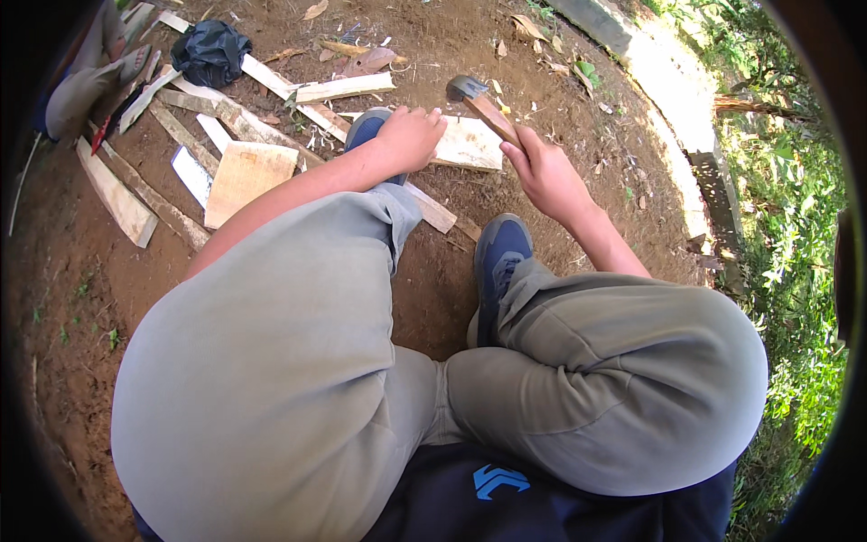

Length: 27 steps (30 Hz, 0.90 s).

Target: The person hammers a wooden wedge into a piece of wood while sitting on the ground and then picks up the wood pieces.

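Hatchet (492,117) is gripped in the right hand (551,176). The left hand (411,140) lies at a pale board (471,146), its grasp impossible to tell.

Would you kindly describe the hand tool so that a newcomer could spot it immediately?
Start at the dirt ground, then find the right hand above it. It grips the tool, whose dark metal head sets it apart from the pale wood pieces nearby.

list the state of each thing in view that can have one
Wood-handled tool, held in the right hand
Right hand, closed
Left hand, curled, grip unclear
Pale board, partly hidden by the left hand
Black bag, crumpled
Wood pieces, scattered on soil
Right shoe, laced
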Each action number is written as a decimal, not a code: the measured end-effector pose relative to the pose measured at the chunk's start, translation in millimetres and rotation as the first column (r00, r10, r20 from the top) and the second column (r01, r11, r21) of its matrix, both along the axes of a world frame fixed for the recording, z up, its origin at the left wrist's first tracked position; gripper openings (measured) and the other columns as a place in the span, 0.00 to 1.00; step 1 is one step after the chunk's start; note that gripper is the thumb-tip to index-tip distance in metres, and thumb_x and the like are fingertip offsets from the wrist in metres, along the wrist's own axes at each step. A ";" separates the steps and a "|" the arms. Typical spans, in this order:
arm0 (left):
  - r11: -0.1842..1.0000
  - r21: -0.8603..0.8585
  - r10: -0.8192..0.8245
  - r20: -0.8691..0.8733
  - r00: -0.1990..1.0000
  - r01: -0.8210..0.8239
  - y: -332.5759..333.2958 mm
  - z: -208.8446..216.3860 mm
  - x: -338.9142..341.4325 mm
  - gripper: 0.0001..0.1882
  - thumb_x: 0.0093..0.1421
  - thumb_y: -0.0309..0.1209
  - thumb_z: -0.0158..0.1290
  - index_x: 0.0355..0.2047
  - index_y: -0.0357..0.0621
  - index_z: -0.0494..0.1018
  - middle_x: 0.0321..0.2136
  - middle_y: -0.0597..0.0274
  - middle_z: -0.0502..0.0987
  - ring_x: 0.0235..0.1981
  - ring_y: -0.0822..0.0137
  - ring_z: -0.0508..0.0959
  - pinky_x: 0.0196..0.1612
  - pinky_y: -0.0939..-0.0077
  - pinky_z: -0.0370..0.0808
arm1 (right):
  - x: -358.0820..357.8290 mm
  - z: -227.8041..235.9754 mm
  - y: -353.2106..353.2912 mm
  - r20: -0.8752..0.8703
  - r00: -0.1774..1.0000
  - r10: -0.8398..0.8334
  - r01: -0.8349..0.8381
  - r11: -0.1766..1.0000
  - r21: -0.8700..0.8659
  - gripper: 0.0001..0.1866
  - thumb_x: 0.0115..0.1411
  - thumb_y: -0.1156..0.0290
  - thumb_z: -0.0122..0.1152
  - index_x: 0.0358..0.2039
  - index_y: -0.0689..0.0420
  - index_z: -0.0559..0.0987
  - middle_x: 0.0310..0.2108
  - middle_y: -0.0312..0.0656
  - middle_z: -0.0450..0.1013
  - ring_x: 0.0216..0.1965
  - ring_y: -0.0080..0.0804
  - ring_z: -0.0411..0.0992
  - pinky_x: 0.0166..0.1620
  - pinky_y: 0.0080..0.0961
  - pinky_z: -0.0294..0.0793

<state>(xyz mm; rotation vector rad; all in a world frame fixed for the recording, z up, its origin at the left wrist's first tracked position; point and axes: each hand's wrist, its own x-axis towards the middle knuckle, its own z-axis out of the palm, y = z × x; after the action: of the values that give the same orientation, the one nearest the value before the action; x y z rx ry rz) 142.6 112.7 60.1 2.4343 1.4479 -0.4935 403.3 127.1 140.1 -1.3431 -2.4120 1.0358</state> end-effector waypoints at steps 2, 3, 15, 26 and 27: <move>0.999 0.047 -0.022 0.035 0.999 0.021 2.0 -4.7 -4.2 0.33 0.62 0.40 0.60 0.65 0.39 0.68 0.64 0.51 0.72 0.61 0.55 0.75 0.58 0.56 0.73 | -4.0 -4.4 -5.9 0.004 1.000 -0.025 0.024 1.000 0.013 0.17 0.75 0.58 0.50 0.43 0.62 0.70 0.24 0.63 0.76 0.30 0.67 0.77 0.34 0.58 0.75; 0.997 0.071 -0.035 0.054 0.998 0.031 1.8 -6.9 -5.9 0.33 0.62 0.40 0.60 0.64 0.39 0.69 0.64 0.51 0.72 0.60 0.55 0.76 0.57 0.57 0.73 | -4.3 -7.1 -8.8 0.006 0.999 -0.038 0.038 0.999 0.020 0.17 0.75 0.58 0.50 0.43 0.62 0.69 0.24 0.63 0.76 0.29 0.68 0.77 0.33 0.59 0.75; 0.999 0.043 -0.025 0.119 0.993 0.020 -1.8 -9.7 -14.5 0.33 0.62 0.41 0.60 0.65 0.41 0.69 0.66 0.50 0.71 0.62 0.53 0.73 0.60 0.53 0.73 | 13.5 66.4 -1.8 0.029 0.987 -0.160 0.159 0.987 0.027 0.16 0.75 0.58 0.52 0.46 0.61 0.73 0.25 0.58 0.77 0.28 0.61 0.77 0.32 0.52 0.73; 1.000 -0.012 -0.009 0.102 0.995 0.010 4.4 -4.4 -24.9 0.33 0.60 0.42 0.62 0.63 0.44 0.69 0.65 0.53 0.72 0.61 0.53 0.74 0.60 0.51 0.73 | 89.6 193.6 -25.0 0.027 0.857 -0.515 0.511 0.854 0.098 0.21 0.76 0.56 0.52 0.53 0.62 0.77 0.23 0.33 0.66 0.23 0.21 0.60 0.28 0.27 0.62; 1.000 0.012 -0.007 0.104 0.995 0.006 -2.0 -5.7 -32.0 0.33 0.60 0.42 0.62 0.63 0.45 0.69 0.65 0.53 0.72 0.61 0.53 0.74 0.60 0.51 0.73 | 84.4 194.5 -30.5 -0.016 0.821 -0.571 0.571 0.821 0.019 0.19 0.76 0.56 0.52 0.52 0.60 0.78 0.23 0.29 0.64 0.22 0.17 0.57 0.26 0.23 0.58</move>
<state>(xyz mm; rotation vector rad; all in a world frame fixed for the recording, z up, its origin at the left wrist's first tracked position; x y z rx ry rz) 110.6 110.7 54.4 2.4356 1.4042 -0.3542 487.7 96.6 334.6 -1.8772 -1.7966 0.8299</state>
